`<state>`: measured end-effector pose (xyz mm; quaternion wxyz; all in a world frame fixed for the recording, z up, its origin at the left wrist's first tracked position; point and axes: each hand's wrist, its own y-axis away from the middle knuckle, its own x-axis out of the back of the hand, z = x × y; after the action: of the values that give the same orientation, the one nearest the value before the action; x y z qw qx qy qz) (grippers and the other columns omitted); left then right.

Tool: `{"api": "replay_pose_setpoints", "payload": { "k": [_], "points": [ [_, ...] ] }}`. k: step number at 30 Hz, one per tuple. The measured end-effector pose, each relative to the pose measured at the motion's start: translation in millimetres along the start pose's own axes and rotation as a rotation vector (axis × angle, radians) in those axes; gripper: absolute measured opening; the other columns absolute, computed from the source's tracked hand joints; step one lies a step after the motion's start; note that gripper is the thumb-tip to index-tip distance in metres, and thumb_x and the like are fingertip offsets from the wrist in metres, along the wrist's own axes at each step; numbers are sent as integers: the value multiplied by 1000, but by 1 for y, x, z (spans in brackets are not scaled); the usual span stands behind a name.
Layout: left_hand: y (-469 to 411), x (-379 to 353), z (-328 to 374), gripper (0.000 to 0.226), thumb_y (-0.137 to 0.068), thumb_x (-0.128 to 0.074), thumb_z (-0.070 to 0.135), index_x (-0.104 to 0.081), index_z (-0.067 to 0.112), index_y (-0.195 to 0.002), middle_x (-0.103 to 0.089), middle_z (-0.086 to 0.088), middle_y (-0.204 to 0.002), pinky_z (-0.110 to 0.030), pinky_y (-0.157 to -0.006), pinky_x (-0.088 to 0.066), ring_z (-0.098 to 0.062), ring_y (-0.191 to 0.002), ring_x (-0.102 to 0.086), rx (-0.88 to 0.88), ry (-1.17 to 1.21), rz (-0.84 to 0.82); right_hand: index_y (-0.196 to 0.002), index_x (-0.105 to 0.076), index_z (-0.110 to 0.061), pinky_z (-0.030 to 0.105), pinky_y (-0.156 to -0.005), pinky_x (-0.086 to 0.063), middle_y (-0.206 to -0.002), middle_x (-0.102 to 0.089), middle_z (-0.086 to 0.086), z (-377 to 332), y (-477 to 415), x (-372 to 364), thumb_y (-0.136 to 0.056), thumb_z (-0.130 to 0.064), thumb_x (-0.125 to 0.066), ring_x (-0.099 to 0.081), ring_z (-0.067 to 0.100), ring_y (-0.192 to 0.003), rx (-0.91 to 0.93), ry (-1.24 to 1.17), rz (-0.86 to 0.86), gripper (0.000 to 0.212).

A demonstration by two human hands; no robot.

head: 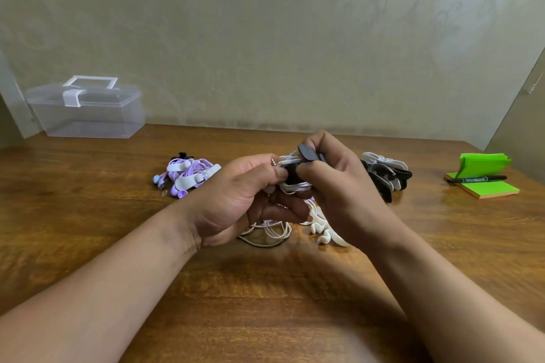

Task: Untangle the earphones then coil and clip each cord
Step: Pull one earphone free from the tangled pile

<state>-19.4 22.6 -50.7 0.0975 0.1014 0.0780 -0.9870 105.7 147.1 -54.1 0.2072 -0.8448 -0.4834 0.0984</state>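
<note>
L hand [236, 194] grips white cord coil [295, 186] w/ plug; R hand [333, 183] pinches black clip [306, 153] over coil, above counter [265, 289] ctr.

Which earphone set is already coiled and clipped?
The purple earphones, lying left of the left hand with grey clips on; the white earphones are in both hands.
</note>
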Motion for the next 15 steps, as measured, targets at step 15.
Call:
{"api": "replay_pose_setpoints", "payload": {
  "k": [15],
  "points": [
    [-6, -11, -7, 6, -101, -57, 4, -51, 4, -98, -70, -15, -72, -32, -55, -60, -28, -62, -70, -72, -137, 183, -88, -47, -12, 32, -60, -42, -72, -50, -4, 4, 3, -3, -88, -12, -68, -46, 12, -67, 112, 385, 176, 21]
  ]
}}
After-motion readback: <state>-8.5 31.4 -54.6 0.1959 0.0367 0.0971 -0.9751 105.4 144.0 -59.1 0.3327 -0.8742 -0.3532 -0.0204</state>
